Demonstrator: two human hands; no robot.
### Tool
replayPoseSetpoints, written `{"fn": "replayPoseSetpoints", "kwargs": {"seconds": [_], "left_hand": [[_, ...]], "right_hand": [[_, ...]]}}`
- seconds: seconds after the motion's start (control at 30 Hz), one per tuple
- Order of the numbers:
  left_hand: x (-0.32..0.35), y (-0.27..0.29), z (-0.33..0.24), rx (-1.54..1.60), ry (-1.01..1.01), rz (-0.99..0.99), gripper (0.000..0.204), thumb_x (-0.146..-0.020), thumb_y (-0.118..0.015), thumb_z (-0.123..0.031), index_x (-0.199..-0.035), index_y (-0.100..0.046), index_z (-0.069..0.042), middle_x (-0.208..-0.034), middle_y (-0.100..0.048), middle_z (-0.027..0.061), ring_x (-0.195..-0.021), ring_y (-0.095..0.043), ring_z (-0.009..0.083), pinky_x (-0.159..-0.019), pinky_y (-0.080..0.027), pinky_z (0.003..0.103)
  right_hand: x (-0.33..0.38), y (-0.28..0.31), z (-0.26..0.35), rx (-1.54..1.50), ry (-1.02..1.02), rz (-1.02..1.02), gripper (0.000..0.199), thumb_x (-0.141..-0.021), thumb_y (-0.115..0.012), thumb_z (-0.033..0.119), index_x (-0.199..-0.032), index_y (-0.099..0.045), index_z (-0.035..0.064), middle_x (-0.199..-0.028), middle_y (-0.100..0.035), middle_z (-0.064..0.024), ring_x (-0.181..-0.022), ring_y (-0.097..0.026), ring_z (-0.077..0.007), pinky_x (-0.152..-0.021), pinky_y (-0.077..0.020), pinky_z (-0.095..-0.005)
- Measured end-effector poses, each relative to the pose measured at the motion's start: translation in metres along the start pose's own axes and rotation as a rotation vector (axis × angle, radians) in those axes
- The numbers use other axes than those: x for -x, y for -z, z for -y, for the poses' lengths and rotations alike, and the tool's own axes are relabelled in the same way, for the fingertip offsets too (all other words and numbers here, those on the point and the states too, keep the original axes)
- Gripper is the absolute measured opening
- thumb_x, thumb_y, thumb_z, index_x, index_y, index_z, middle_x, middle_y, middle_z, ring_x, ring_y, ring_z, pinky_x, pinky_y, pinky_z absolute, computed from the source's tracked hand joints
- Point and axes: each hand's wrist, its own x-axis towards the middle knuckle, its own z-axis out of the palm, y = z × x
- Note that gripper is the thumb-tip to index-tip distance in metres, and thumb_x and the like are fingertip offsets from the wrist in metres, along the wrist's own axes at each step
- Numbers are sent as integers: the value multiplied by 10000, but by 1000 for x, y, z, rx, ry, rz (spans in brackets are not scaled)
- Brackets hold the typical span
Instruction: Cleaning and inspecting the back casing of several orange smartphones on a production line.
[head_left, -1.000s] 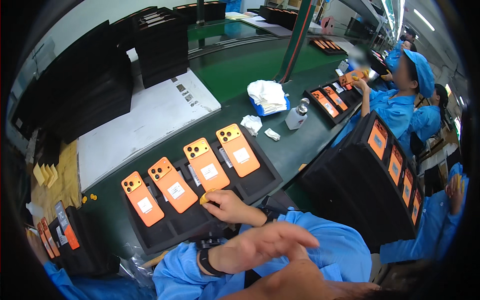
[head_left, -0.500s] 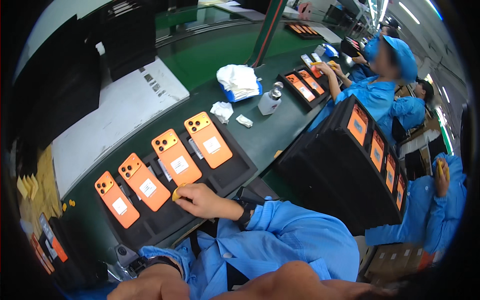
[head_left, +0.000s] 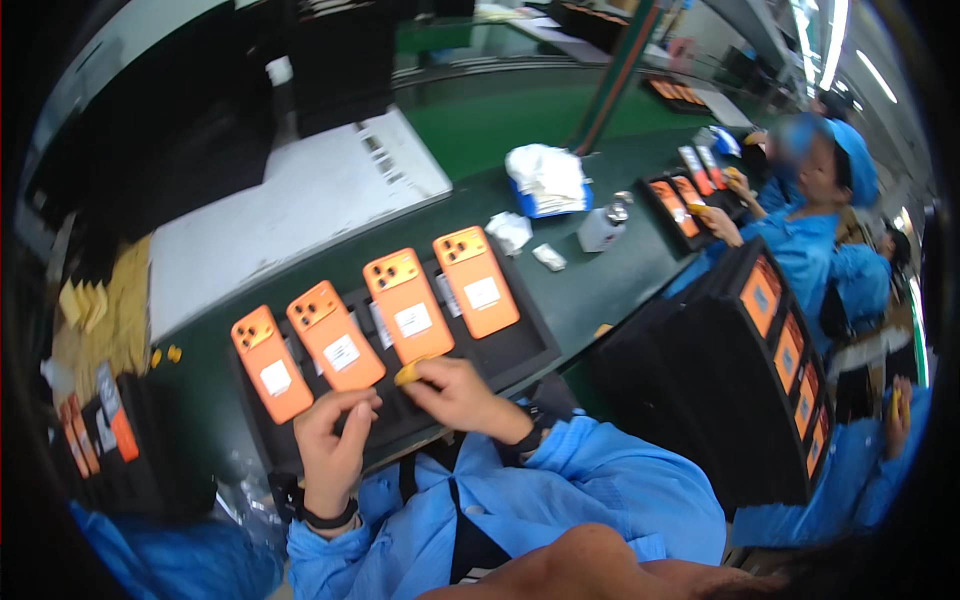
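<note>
Four orange phones lie camera side up in a black foam tray point(head_left: 515, 352), each with a white label: a leftmost phone point(head_left: 270, 362), a second phone point(head_left: 334, 335), a third phone point(head_left: 407, 305) and a rightmost phone point(head_left: 474, 282). My left hand point(head_left: 335, 440) is by the lower edge of the second phone, fingers bent, thumb apart, nothing seen in it. My right hand point(head_left: 460, 395) reaches the third phone's lower end, a yellow finger cot point(head_left: 408, 372) on a fingertip; it holds nothing visible, and whether it touches the phone I cannot tell.
Beyond the tray are a crumpled tissue point(head_left: 510, 232), a blue box of white wipes point(head_left: 545, 180) and a pump bottle point(head_left: 603, 226). Stacked black trays point(head_left: 690, 370) rise at my right. A co-worker point(head_left: 800, 225) handles another phone tray. A white board point(head_left: 290, 220) lies at far left.
My left hand has come up from the lower edge to the second phone. The view has shifted, so the tray sits farther right. My right hand stays at the third phone's lower end.
</note>
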Motion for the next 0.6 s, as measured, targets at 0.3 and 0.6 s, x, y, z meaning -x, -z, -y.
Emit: {"fn": "replayPoseSetpoints", "kwargs": {"seconds": [0.3,0.6], "left_hand": [[20,83,71,-761,-70,-517,191,-898,-645,-15,-1082,-694,-12,-1052,-645,116,-800,-600,195,-703,-491,301],[6,57,62,-927,-144,-499,235,-890,-659,-36,-1124,-667,-20,-1227,-626,159,-1102,-597,374,-955,-476,422]], "right_hand": [[5,110,-19,495,-22,-523,114,-893,-673,68,-960,-679,-23,-877,-665,-175,-782,-660,-313,-706,-512,-383],[6,124,-35,709,-369,-413,277,-887,-665,87,-1124,-598,-41,-959,-621,-221,-866,-622,-382,-753,-485,-451]]}}
